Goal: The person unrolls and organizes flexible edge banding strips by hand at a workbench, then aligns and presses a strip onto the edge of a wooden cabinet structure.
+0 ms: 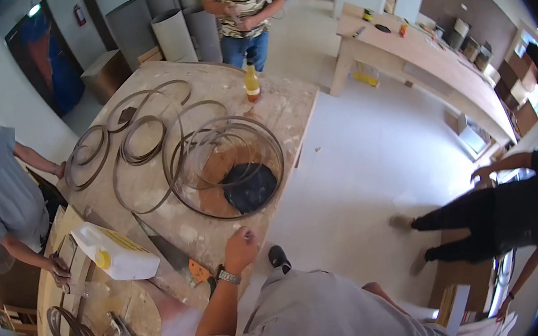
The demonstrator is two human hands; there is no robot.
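My left hand (241, 249), with a watch on its wrist, is held over the near edge of the worktable (295, 105). Its fingers are curled closed, and whatever they may hold is too small to make out. Just beyond it lie a round black piece (249, 187) and a large loose coil of thin banding strip (184, 211). Close by on the left rests a handsaw (165, 244) with an orange and black handle. Only a bit of my right arm (381, 293) shows beside my body; the hand itself is out of view.
More strip coils (143, 140) lie across the table, with a bottle of yellow liquid (251, 84) at its far side. A white jug (116, 252) stands left. People stand at the left (5, 185), far side (242, 5) and right (513, 213). Another long table (416, 65) is at right.
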